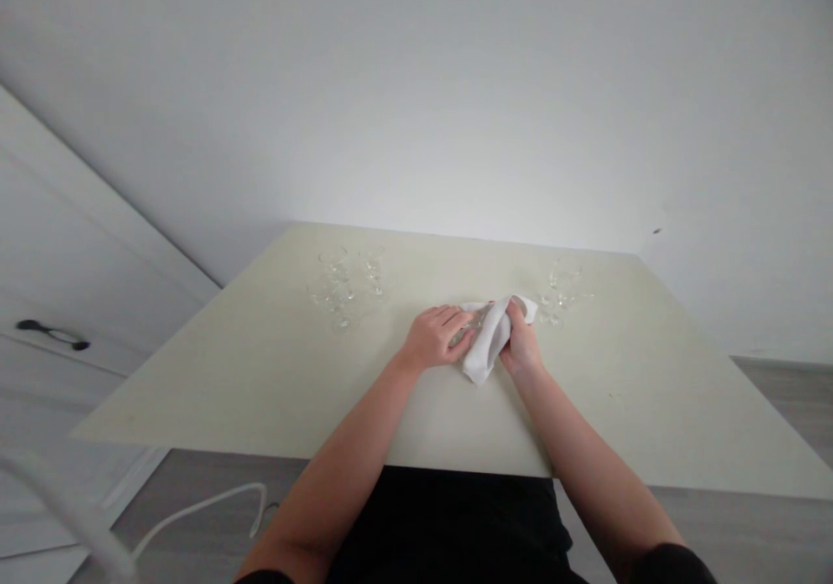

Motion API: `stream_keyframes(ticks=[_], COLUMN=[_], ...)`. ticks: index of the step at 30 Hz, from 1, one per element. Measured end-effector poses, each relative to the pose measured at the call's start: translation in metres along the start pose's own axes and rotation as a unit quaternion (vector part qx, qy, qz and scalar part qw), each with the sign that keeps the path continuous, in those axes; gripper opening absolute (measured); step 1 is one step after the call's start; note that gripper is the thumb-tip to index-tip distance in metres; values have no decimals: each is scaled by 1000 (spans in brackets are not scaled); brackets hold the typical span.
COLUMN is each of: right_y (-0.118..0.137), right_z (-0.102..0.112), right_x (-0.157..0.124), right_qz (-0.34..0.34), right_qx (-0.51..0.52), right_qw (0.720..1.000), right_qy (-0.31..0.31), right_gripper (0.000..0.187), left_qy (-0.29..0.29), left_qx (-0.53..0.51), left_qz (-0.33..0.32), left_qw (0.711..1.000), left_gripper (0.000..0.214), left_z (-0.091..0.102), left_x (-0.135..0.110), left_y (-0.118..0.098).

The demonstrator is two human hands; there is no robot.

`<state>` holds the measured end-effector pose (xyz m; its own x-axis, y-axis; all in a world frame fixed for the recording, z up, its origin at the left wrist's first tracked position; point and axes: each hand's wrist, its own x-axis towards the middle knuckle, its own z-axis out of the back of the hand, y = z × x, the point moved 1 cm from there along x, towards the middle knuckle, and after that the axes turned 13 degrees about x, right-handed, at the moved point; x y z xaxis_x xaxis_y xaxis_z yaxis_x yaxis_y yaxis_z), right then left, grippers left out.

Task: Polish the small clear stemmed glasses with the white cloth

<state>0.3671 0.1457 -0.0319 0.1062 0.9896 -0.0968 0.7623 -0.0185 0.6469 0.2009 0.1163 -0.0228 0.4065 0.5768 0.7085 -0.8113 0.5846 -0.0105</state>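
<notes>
- Cloth (pixel 489 341), white and bunched, lies at the centre of the surface (pixel 260 376), between both hands.
- Right hand (pixel 521 347): fingers clenched on the cloth, wrist bent inward.
- Left hand (pixel 435 337): palm down, fingers curled around a faintly visible clear glass (pixel 469 328).
- Other glasses (pixel 335 285) stand at 11 o'clock, and more glassware (pixel 560 293) at 1 o'clock.

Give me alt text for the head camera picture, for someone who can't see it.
The left hand grips a clear glass while the right hand presses a white cloth around it, over a cream table. More clear glasses stand farther back, in a left group and a right group.
</notes>
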Motion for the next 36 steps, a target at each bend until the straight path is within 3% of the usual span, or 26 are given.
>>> stream_keyframes(ticks=[3, 5, 7, 9, 11, 13, 15, 19, 23, 28, 33, 36], right_y=[-2, -2, 0, 3, 4, 3, 0, -3, -2, -4, -11, -12], right_z=[2, 3, 3, 4, 3, 3, 2, -2, -3, 3, 4, 3], right_x=[-1, -2, -4, -6, -8, -9, -10, -8, -5, -2, -2, -4], right_qz=[-55, -54, -9, 45, 69, 63, 48, -17, -74, -80, -78, -77], right_qx=[-32, -76, -131, -193, -234, -237, -200, -96, -67, -59, -59, -76], right_qw=[998, 994, 987, 971, 955, 951, 964, 993, 995, 992, 994, 994], right_qy=[24, 55, 89, 132, 171, 187, 166, 63, -10, -80, -51, -13], right_gripper=[31, 32, 33, 36, 42, 49, 52, 44, 52, 50, 43, 43], left_qy=[4, 6, 32, 103, 180, 202, 176, 118, 89, 88, 38, 24], left_qx=[-102, -228, -375, -507, -593, -629, -630, -583, -528, -468, -389, -372], left_qz=[57, 183, 341, 454, 489, 492, 493, 492, 479, 450, 399, 376], left_qw=[993, 956, 862, 726, 614, 567, 574, 636, 695, 756, 829, 848], left_gripper=[28, 34, 38, 37, 33, 29, 27, 24, 25, 27, 25, 30], left_z=[0, -3, -7, -11, -13, -12, -10, -9, -12, -9, -2, 0], left_x=[-3, -3, -1, 2, 5, 7, 8, 8, 8, 8, 9, 8], left_y=[-3, 0, 6, 14, 21, 26, 28, 23, 17, 15, 14, 13])
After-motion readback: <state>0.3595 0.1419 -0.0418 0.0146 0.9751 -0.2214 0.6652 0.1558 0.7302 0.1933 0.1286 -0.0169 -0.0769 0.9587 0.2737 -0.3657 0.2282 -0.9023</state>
